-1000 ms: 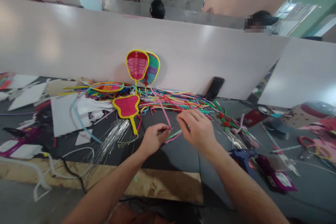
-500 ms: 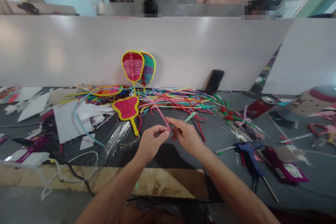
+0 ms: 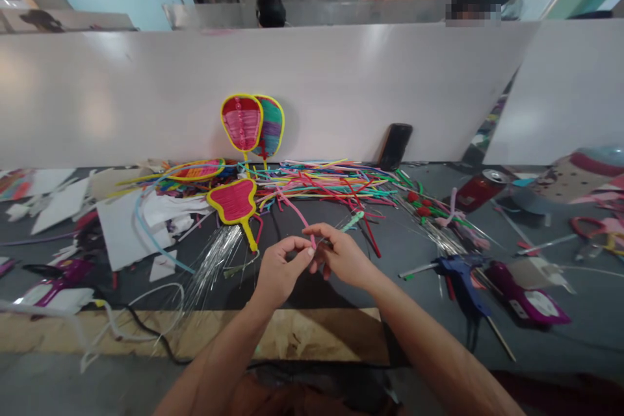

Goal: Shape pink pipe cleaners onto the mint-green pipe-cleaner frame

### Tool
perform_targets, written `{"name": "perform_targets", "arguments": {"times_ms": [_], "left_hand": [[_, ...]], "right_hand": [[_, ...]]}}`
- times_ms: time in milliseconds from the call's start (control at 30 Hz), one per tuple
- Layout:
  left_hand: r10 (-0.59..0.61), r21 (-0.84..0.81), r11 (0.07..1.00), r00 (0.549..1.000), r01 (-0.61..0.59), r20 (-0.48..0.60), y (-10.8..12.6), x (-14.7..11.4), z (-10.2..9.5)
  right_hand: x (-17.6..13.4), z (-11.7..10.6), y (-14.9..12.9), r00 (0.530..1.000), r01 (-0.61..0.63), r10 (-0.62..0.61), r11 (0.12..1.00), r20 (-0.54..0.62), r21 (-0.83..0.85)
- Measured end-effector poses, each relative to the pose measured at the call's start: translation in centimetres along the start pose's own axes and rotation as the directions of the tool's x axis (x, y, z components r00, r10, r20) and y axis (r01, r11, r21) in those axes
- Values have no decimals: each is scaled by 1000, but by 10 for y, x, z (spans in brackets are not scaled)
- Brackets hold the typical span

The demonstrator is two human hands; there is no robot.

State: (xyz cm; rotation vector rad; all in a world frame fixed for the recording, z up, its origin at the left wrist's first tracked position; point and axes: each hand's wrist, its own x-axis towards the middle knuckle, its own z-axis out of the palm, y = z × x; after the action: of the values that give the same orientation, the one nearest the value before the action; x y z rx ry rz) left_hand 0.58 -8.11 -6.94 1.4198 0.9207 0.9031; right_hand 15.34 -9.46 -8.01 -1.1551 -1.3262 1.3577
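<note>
Over the dark table, a pink pipe cleaner (image 3: pixel 295 210) runs from the pile down to my fingertips. My left hand (image 3: pixel 280 268) pinches its near end between thumb and index finger. My right hand (image 3: pixel 347 259) meets it from the other side, its index finger curled over the pink stem; its thumb is mostly hidden. Thin wire shows by the right fingers, and a pale green twisted piece (image 3: pixel 351 221) lies just beyond them. Left of my hands is a small yellow-edged fan shape (image 3: pixel 234 201) with a magenta middle.
Loose pipe cleaners (image 3: pixel 326 182) spread along the back. Two round fans (image 3: pixel 242 123) lean on the white partition (image 3: pixel 170 91), and a phone (image 3: pixel 395 146) stands there. To the right are a soda can (image 3: pixel 482 190), a blue glue gun (image 3: pixel 463 286) and silver wires; more wires (image 3: pixel 214 260) lie left.
My right hand's fingers have closed further over the pink pipe cleaner, which now bends more near my fingertips. My left hand keeps its pinch. The view has shifted slightly.
</note>
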Motion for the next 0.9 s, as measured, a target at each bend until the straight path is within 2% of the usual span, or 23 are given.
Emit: {"name": "perform_targets", "arguments": {"times_ms": [133,233,333,400,467,533,633,700,767,833,900], "left_hand": [[23,96,995,993,-13,-112,-2,-1,0],[72,207,978,979,-31,-191,2,-1,-1],[161,345,936,959,-74,-232,5,-1,0],[230,426,898,941,-106,-250,4,0,1],[298,496,857,920,-141,-254,2,1,2],[381,568,801,892,-188,-242,-2,1,3],[473,650,721,856,-240,-209,-6,2,4],[433,622,751,877,-223,-208,-6,2,4],[284,489,859,935,-149,-214,-6,2,2],[113,310,949,978,-54,-176,-6,2,1],[-2,153,988,993,20,-117,-7,2,-1]], "right_hand": [[-6,4,0,994,-11,16,999,-106,50],[-13,5,-3,995,-21,24,999,-98,39],[-22,5,-9,996,-44,40,998,-74,-45],[-27,5,-13,996,-33,16,983,-93,-183],[-31,6,-16,994,1,-41,928,-101,-372],[-34,6,-18,987,59,-132,835,-96,-547],[-35,5,-15,949,156,-304,695,-90,-702],[-34,3,-12,914,190,-392,638,-103,-746],[-32,-1,-8,883,203,-449,623,-133,-756],[-29,-5,-3,863,216,-479,637,-160,-740],[-27,-8,1,853,236,-490,670,-180,-704]]}}
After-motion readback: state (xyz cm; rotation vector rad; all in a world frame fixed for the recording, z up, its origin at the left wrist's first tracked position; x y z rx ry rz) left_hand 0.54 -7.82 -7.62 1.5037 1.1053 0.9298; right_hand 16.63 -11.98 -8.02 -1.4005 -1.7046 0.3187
